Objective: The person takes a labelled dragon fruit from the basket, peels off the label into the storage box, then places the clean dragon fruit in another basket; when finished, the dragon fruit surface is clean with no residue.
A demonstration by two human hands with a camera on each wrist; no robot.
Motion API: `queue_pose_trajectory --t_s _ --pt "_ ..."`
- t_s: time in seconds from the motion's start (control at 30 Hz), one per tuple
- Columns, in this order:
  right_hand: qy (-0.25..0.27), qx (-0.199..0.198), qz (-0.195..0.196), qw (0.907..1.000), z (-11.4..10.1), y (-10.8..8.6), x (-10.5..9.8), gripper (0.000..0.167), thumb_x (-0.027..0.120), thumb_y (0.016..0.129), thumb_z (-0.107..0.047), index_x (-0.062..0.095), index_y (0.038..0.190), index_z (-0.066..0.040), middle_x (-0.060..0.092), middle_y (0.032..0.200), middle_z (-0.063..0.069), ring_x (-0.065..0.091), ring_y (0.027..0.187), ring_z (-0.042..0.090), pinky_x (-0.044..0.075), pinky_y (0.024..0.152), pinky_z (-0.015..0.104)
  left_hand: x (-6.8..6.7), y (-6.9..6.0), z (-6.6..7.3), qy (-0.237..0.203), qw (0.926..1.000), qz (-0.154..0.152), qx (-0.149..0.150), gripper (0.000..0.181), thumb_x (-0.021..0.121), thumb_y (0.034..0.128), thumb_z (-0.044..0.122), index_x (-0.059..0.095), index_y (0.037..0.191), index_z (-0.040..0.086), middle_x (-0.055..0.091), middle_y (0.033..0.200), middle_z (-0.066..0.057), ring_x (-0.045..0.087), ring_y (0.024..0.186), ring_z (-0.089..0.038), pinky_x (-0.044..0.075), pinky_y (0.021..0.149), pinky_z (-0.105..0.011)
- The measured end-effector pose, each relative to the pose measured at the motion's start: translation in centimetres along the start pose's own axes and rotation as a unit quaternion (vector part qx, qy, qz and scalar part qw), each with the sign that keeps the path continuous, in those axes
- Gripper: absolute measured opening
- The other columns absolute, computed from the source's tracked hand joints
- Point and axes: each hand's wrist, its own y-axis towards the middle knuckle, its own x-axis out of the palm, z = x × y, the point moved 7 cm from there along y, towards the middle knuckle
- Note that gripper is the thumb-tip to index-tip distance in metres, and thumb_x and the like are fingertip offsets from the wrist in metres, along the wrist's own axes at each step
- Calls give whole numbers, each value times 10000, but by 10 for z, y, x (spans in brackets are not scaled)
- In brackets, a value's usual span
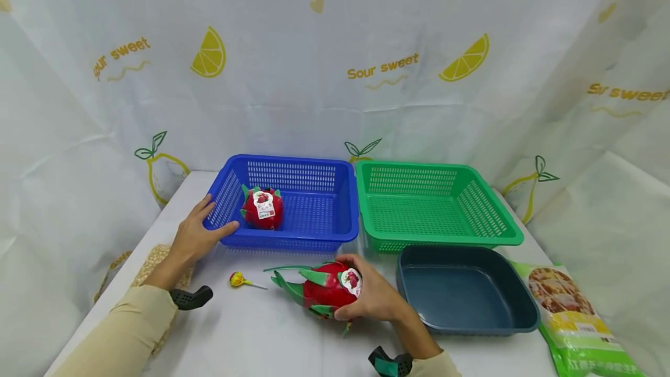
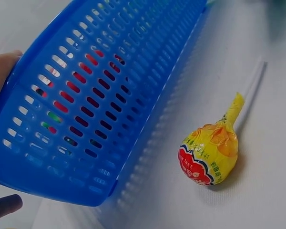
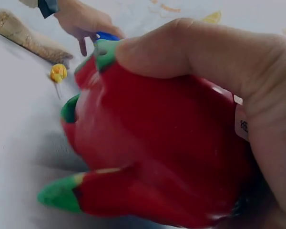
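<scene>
My left hand (image 1: 196, 236) holds the front left corner of a blue plastic basket (image 1: 293, 241), its thumb over the rim. Inside that basket sits a red dragon fruit (image 1: 273, 217) with a white label, partly seen through the slots in the left wrist view. My right hand (image 1: 376, 294) grips a second dragon fruit (image 1: 324, 288), its green-tipped scales pointing left. In the right wrist view the thumb presses on this fruit (image 3: 157, 129). A yellow wrapped lollipop (image 2: 209, 152) lies on the table, just in front of the blue basket.
A green basket (image 1: 434, 243) stands right of the blue one. In front of it is a dark blue-grey tub (image 1: 471, 330). A green and yellow food bag (image 1: 586, 330) lies at the right edge, and a bag of pale grains (image 1: 152, 263) lies under the left forearm.
</scene>
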Motion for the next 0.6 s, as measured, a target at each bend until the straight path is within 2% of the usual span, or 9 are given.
queue_pose_trajectory --t_s 0.17,0.33,0.47,0.53,0.6 --pt "-146 -269 -60 9995 4 1 2 885 867 626 -275 448 1373 -52 516 1231 15 543 1059 239 520 830 339 -2 0 1 -17 10000 10 19 1016 654 826 596 244 1488 -57 120 1575 -196 129 1387 -481 213 1019 -673" --pt "-60 -528 183 9984 8 -1 1 827 845 664 -301 485 1395 -158 422 1286 30 501 1102 269 514 846 348 -2 0 0 -38 10000 -3 40 1003 658 832 579 242 1490 -52 123 1574 -200 127 1387 -482 202 1022 -676" --pt "128 -573 404 9975 16 -3 -3 847 826 702 -269 430 1445 -175 483 1278 54 529 1086 271 518 842 352 -3 0 1 -68 9999 22 149 993 661 837 563 226 1502 -32 131 1569 -213 125 1385 -488 192 1018 -688" --pt "230 -599 508 9966 20 -5 -6 879 822 714 -239 380 1466 -130 523 1274 65 544 1087 260 511 857 348 -5 -3 5 -144 9994 145 286 973 667 843 538 223 1508 -17 133 1564 -225 116 1384 -493 176 1015 -702" --pt "390 -627 590 9955 23 -6 -8 905 824 712 -197 343 1473 -103 538 1286 74 550 1101 251 499 881 342 -10 -7 11 -199 9977 423 492 941 679 845 501 243 1508 -5 142 1560 -230 101 1385 -492 150 1009 -722"
